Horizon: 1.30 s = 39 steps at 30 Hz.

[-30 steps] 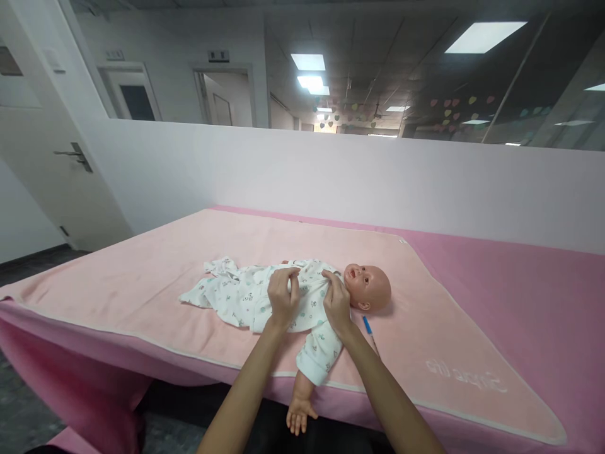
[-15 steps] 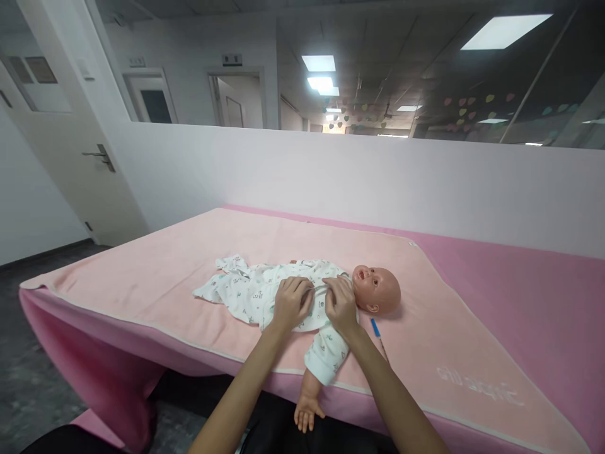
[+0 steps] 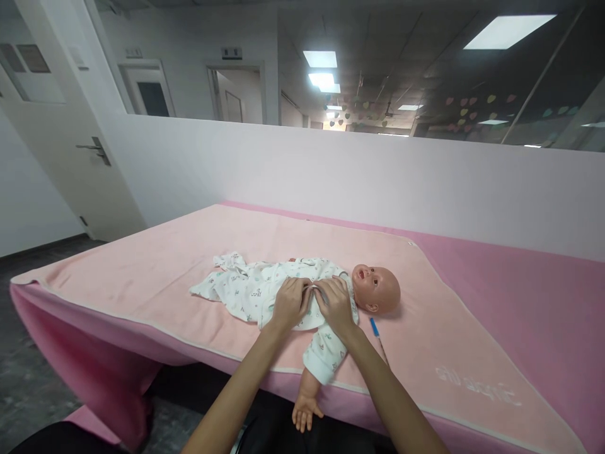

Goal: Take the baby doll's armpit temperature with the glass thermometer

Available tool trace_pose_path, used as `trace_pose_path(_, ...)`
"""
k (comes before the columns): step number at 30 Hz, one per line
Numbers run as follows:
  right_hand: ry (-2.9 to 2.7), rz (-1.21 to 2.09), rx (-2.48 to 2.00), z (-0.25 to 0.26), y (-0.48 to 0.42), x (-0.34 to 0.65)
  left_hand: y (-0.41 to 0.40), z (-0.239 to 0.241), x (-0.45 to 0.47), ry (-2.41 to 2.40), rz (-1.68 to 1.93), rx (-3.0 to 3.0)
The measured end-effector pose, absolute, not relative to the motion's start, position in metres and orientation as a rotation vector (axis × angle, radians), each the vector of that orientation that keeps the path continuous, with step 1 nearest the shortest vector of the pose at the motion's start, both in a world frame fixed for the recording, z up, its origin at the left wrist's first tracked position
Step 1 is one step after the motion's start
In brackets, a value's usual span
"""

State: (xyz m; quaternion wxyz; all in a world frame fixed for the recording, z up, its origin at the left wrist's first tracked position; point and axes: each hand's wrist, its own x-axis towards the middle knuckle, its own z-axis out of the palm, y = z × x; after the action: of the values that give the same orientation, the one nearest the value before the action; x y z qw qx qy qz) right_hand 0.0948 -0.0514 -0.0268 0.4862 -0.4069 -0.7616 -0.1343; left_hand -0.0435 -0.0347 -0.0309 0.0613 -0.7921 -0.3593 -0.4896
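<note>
A baby doll point(image 3: 380, 290) lies on its back with its head to the right. It wears a white printed baby outfit point(image 3: 248, 293), whose empty legs spread leftward. Over the doll's chest, my left hand point(image 3: 289, 304) is closed in a pinch on a thin white tie string point(image 3: 312, 286). Facing it, my right hand point(image 3: 334, 302) pinches the same string, fingertips nearly touching those of the left. The fingers hide most of the string. One doll arm point(image 3: 308, 400) comes out of its sleeve and hangs over the table's near edge.
A thin stick with a blue end point(image 3: 374, 326) lies beside my right forearm. Beneath the doll, a peach blanket point(image 3: 165, 252) covers a pink-draped table point(image 3: 534, 284). A white wall point(image 3: 331, 170) with windows rises behind; a door point(image 3: 89, 164) stands left.
My right hand has moved left towards my left hand, closing the gap where the string was stretched. The camera view has shifted slightly; the doll lies as before.
</note>
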Motion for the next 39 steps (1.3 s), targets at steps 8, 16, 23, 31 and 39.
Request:
trace_pose_path(8, -1.855, -0.342, -0.992, -0.0286, -0.0495, 0.0955, -0.0363, -0.0301, -0.043, -1.168, -1.515, -2.362)
trace_pose_path(16, -1.863, -0.325, -1.004, -0.0268, -0.0517, 0.0951, -0.043, -0.0226, -0.0432, -1.262, -1.425, -2.43)
trace_pose_path(23, -1.854, -0.328, -0.997, -0.027, -0.0507, 0.0954, -0.0408, -0.0246, -0.0429, -1.22, -1.426, -2.448)
trace_pose_path(31, -1.839, -0.349, -0.995, -0.0304, -0.048, 0.0964, -0.0392, -0.0261, -0.0428, -1.198, -1.442, -2.448)
trace_pose_path(39, -1.837, -0.337, -1.009, -0.0304, -0.0484, 0.0968, -0.0385, -0.0262, -0.0435, -1.205, -1.467, -2.446)
